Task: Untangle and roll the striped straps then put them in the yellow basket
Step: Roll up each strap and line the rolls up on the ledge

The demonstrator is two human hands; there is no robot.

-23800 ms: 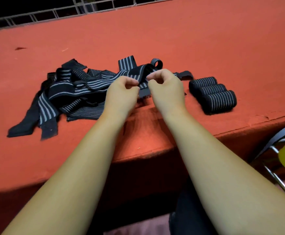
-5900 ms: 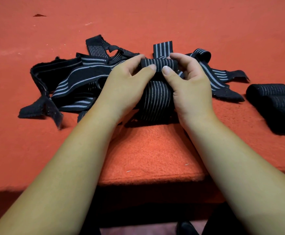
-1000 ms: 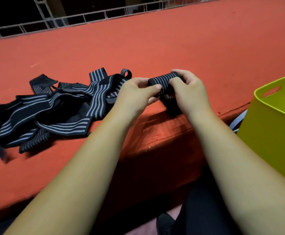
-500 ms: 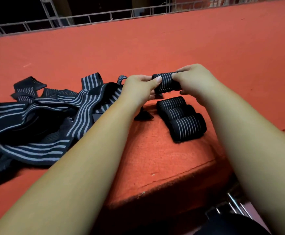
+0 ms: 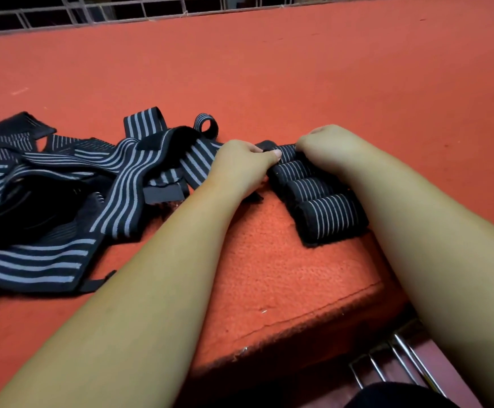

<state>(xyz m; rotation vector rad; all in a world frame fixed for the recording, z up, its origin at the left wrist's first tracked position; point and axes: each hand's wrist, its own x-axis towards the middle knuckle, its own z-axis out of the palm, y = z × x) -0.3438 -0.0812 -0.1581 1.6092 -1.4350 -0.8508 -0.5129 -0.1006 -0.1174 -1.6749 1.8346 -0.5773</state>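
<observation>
You have a freshly rolled strap (image 5: pixel 286 151) pinched between both hands: your left hand (image 5: pixel 241 167) curls onto its left end with the thumb tip against the stripes, and your right hand (image 5: pixel 332 148) closes over the other end, knuckles up. You hold it at the far end of a row of three finished rolls (image 5: pixel 312 188), which lie side by side and touching near the front edge of the red worktop (image 5: pixel 298 83). Your fingers hide the underside, so I cannot tell whether the roll rests on the cloth or hangs just above it. The step in hand, as I judge it, is setting this roll down with the others. To your left the tangled straps (image 5: pixel 92 184) lie in a loose heap, several bands crossing one another, so much of the untangling is yet to do. The yellow basket is out of view, and the rolls on the worktop have that trip ahead of them. Next, let go gently so the roll does not spring open. Then reach left, find one free end in the heap and draw that band clear of the loops before rolling it. Mind the roll nearest the edge; a nudge from your right forearm could tip it off.
</observation>
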